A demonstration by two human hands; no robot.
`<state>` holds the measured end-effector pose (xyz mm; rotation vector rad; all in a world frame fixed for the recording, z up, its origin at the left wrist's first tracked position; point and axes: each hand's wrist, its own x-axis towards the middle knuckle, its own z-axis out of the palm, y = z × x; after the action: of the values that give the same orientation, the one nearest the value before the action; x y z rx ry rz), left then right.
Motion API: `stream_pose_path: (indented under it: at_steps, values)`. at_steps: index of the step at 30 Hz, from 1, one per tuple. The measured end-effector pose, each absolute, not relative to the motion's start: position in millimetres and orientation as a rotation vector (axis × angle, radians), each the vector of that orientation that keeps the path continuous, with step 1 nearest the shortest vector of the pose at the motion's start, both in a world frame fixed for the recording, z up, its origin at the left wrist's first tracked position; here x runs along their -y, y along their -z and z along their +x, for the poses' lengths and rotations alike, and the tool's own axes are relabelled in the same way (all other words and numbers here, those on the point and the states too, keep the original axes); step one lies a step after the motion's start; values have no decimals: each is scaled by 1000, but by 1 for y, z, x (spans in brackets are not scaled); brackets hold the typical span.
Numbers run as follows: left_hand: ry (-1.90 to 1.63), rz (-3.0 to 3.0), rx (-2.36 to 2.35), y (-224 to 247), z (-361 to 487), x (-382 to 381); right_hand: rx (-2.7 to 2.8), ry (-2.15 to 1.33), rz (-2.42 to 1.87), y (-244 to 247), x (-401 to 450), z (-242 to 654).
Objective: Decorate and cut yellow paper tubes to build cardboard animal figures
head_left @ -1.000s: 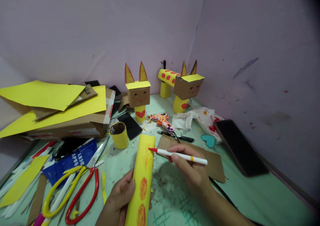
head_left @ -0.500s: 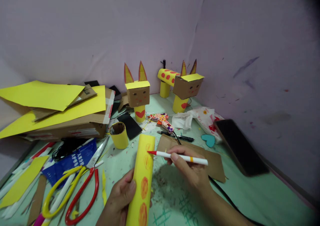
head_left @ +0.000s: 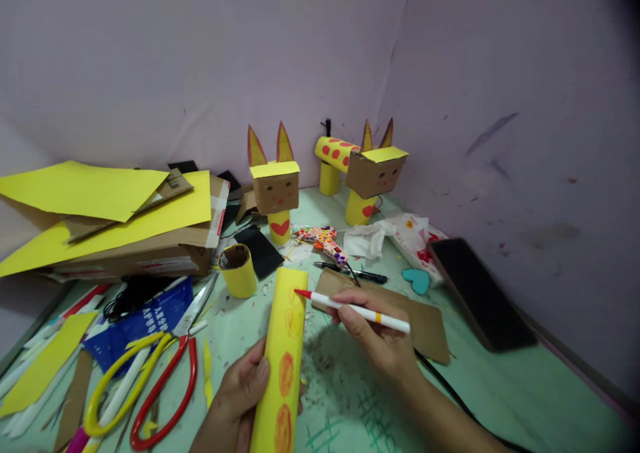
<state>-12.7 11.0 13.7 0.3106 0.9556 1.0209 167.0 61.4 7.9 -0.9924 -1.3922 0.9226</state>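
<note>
My left hand (head_left: 245,389) is closed round a long yellow paper-covered tube (head_left: 273,346), thumb on its left side and fingertips behind it. A row of oval spots runs along the tube; the lower ones are filled in orange-red and the upper ones are mostly outlines. In my right hand (head_left: 377,333) is a white marker (head_left: 367,314) with a red tip and an orange band. That tip rests at the topmost oval near the tube's far end. Behind the tube stands a short yellow open cylinder (head_left: 239,278).
Two cardboard-headed animal figures (head_left: 277,189) stand at the back. Scissors (head_left: 187,346) lie left, before a pile of yellow sheets (head_left: 110,193) and cardboard. A patterned glue gun (head_left: 327,243), black pen (head_left: 360,274), cardboard piece (head_left: 430,326) and phone (head_left: 480,293) lie centre and right.
The marker tip has moved slightly up and left within the topmost oval, where more red strokes show. The tube has shifted a little left in my left hand.
</note>
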Motion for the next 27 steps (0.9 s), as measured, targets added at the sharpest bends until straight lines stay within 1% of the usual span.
stream_pose_path:
  at_steps: [9, 23, 27]
  values:
    - [-998, 367, -1041, -17, -11, -9, 1420, -845, -1031, -8, -59, 167]
    - [-1061, 295, -1104, -19, -7, -7, 1427, -862, -1018, -9, -57, 166]
    - [-1058, 321, -1052, -14, -10, -7, 1435, -867, -1001, -11, -58, 166]
